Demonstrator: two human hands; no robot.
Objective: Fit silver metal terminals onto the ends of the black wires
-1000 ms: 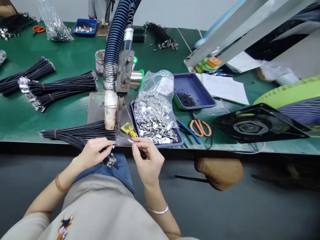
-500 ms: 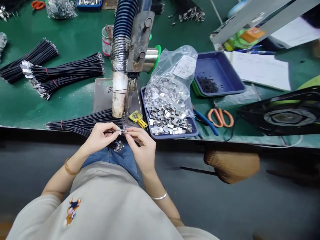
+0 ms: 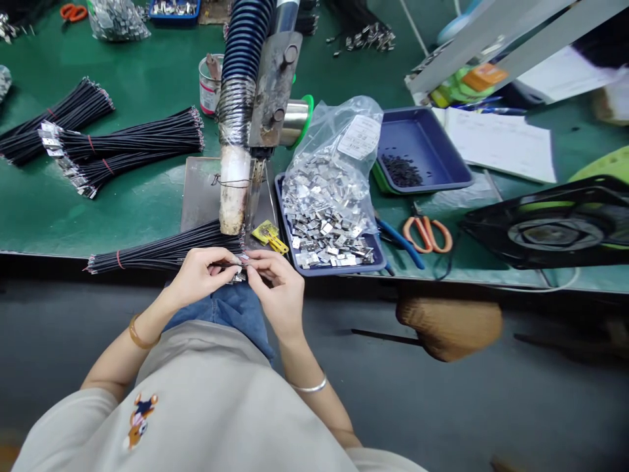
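Observation:
My left hand (image 3: 202, 276) and my right hand (image 3: 279, 288) meet at the table's front edge, fingertips pinched together. Between them is a small silvery metal connector (image 3: 242, 259), mostly hidden by the fingers. Black cables (image 3: 167, 246), tied with a red band at the left, run behind my left hand. Several metal connector ends (image 3: 238, 278) show just below my fingertips. Above my hands hangs a whitish nozzle (image 3: 232, 190) on a ribbed hose. A purple tray (image 3: 339, 269) heaped with loose metal connectors (image 3: 327, 226) and a clear bag lies right of my right hand.
A yellow tool (image 3: 271, 237) lies behind my right hand. Farther right are blue-handled pliers (image 3: 400, 241), orange scissors (image 3: 426, 234), a second purple tray (image 3: 432, 144) with small black pieces, and a black fan (image 3: 550, 226). Tied cable bundles (image 3: 137, 139) lie at the left; a can (image 3: 209, 95) stands behind.
My hands stay pinched together at almost the same spot. The connector ends beneath the left hand are now more covered. The view has shifted slightly.

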